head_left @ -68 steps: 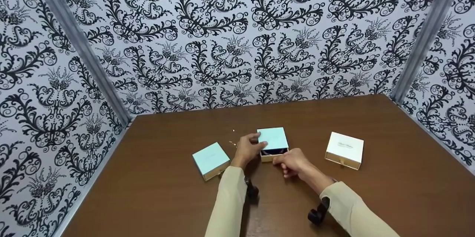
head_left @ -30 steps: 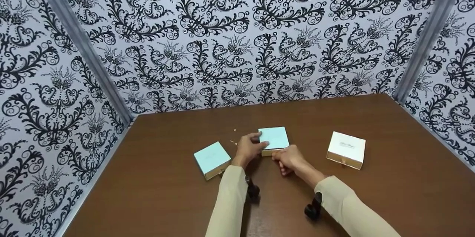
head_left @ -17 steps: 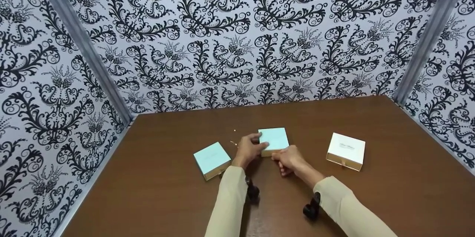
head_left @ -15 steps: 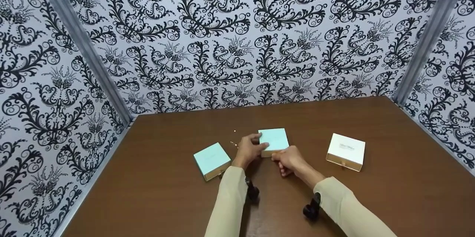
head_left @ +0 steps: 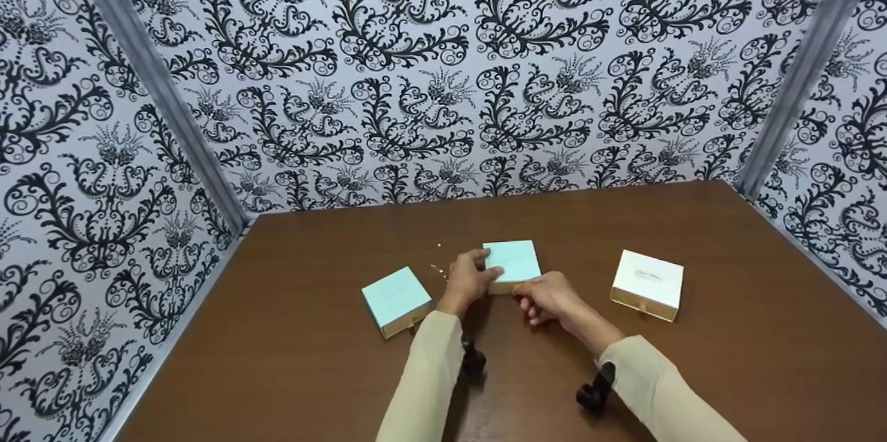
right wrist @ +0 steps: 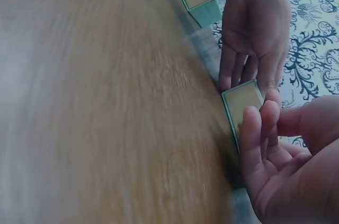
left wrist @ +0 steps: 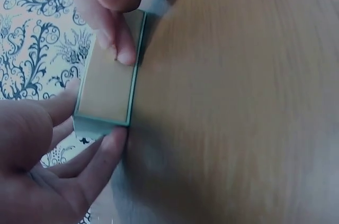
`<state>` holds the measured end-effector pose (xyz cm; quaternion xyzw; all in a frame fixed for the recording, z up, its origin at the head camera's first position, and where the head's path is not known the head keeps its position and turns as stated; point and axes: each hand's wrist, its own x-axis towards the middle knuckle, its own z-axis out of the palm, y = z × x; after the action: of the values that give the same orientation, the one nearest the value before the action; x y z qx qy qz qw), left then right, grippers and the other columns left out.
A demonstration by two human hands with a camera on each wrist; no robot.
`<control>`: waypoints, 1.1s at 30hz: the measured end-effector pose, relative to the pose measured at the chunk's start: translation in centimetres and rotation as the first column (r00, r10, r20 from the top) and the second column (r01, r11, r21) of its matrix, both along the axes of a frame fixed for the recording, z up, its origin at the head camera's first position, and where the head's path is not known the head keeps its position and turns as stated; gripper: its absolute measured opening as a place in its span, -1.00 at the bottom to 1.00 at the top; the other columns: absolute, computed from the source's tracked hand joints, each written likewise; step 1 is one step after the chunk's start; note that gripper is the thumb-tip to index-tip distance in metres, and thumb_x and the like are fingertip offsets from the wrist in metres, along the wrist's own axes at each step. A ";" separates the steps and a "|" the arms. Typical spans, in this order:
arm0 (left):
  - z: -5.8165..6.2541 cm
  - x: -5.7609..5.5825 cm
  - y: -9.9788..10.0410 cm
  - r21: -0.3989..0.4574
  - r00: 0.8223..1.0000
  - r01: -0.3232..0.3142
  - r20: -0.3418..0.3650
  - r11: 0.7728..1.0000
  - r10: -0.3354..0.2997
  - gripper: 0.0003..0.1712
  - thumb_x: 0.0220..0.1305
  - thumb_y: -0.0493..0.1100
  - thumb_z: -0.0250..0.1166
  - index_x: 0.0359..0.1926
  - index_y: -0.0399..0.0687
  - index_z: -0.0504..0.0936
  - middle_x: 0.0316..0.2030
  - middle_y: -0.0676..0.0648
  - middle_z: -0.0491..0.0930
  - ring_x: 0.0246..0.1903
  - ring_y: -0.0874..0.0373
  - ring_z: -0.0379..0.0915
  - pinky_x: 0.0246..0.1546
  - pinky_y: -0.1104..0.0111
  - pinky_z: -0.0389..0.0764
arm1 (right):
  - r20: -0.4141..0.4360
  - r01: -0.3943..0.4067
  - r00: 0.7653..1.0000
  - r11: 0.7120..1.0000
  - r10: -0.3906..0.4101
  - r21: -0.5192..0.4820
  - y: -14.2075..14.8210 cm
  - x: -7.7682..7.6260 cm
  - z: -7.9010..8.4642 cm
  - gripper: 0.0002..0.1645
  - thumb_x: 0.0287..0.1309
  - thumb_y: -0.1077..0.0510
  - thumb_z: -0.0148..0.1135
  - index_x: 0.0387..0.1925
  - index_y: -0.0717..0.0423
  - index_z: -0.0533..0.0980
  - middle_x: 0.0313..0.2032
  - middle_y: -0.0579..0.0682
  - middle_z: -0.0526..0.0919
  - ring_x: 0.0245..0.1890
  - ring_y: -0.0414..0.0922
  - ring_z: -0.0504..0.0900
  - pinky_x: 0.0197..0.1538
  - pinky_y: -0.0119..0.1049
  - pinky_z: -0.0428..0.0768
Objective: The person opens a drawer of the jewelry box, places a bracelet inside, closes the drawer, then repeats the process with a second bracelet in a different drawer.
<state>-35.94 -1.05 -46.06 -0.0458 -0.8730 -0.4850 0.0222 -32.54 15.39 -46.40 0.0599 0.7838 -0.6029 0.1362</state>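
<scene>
A: Where's the centre mint-green drawer box (head_left: 513, 260)?

B: On the brown wooden tabletop (head_left: 312, 379), between a second mint-green box (head_left: 396, 296) to the left and a white box (head_left: 648, 283) to the right. Its gold drawer front (head_left: 502, 287) faces near and sits flush.

A: Grip?

B: Left hand (head_left: 468, 280) grips the box's left side, thumb on top at the near-left. Right hand (head_left: 552, 295) at the near face, thumb and finger pinching the small pull (left wrist: 116, 55).

A: Neighbours?

B: Second box angled, near the cream left sleeve (head_left: 424, 376). White one well apart, dark lettering (head_left: 649, 274) on top. Tiny pale bits (head_left: 436, 269) lie just left of the left hand, too small to identify. Far side: black-and-white scrollwork wallpaper (head_left: 416, 82).
</scene>
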 end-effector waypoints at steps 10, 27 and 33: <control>0.8 0.1 0.0 -0.104 0.997 0.003 -0.080 0.995 -0.012 -0.55 0.25 -0.23 0.40 0.15 -0.26 0.65 -0.03 -0.23 0.70 -0.09 0.05 0.57 0.01 0.19 0.61 | -0.173 0.138 0.974 0.987 -0.150 -0.078 2.6 1.2 1.9 -0.67 0.34 0.14 0.19 -0.04 0.32 0.64 -0.58 -0.10 0.60 -0.64 -0.28 0.48 -0.54 -0.44 0.56; 1.9 2.7 5.6 -0.096 0.917 -0.019 -0.398 0.995 -0.021 -0.63 0.18 -0.23 0.43 0.02 -0.20 0.69 -0.14 -0.20 0.70 -0.09 -0.09 0.56 -0.03 0.17 0.57 | -0.613 0.223 0.782 0.969 -0.110 0.110 10.7 3.0 3.4 -0.72 0.30 0.19 0.28 0.00 0.17 0.69 -0.19 -0.19 0.75 -0.23 -0.48 0.56 -0.14 -0.54 0.52; 1.8 4.0 7.9 -0.085 0.944 0.045 -0.323 0.995 -0.070 -0.55 0.21 -0.17 0.45 0.11 -0.18 0.62 -0.13 -0.16 0.66 -0.14 -0.02 0.56 -0.11 0.27 0.58 | -0.714 0.295 0.699 0.930 -0.054 0.218 13.8 3.1 3.1 -0.70 0.30 0.23 0.28 0.04 0.14 0.68 0.08 0.14 0.67 0.05 -0.44 0.45 0.11 -0.42 0.38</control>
<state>-31.93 6.80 -44.28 -0.1516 -0.8735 -0.4375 0.1503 -29.42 29.22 -43.30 -0.0754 0.8532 -0.4576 -0.2387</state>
